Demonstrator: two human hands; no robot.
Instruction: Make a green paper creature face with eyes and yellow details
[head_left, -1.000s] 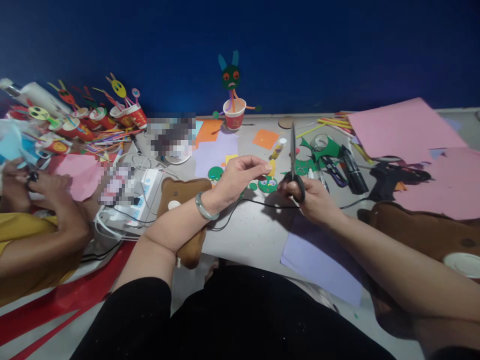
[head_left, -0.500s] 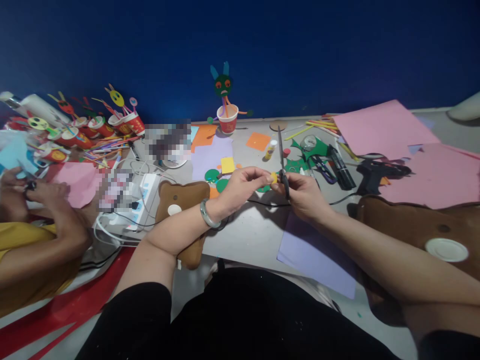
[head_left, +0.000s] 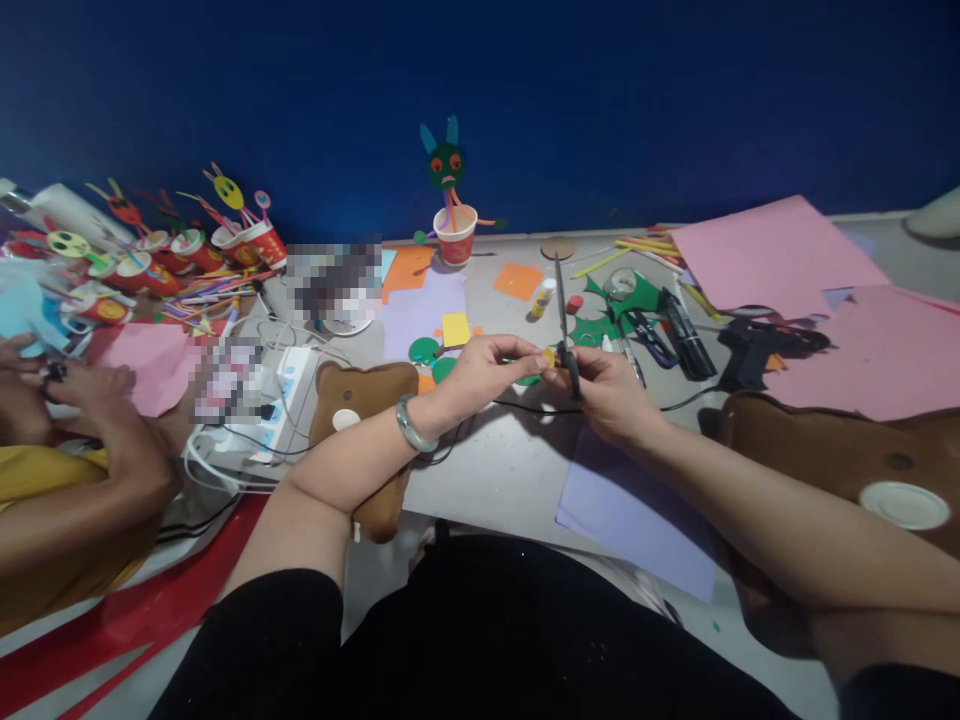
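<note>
Between the thumb and fingers of my left hand is pinched a small yellow piece of paper. My right hand is closed round the handles of a pair of dark scissors, whose blades point up and away from me, right beside the yellow piece. Whether the blades touch the paper I cannot make out. Just beyond my hands stand a glue stick and its red cap. A yellow paper square and green paper circles lie past my left hand.
At the back stands a paper cup with a green-faced figure. Green scraps, a black glue gun and pink sheets lie right. Brown cushions flank my arms. A power strip and another person's hands are left.
The view has shifted slightly. My hands keep nearly the same place, with the yellow piece and the scissors still held; the yellow piece looks turned a little.
</note>
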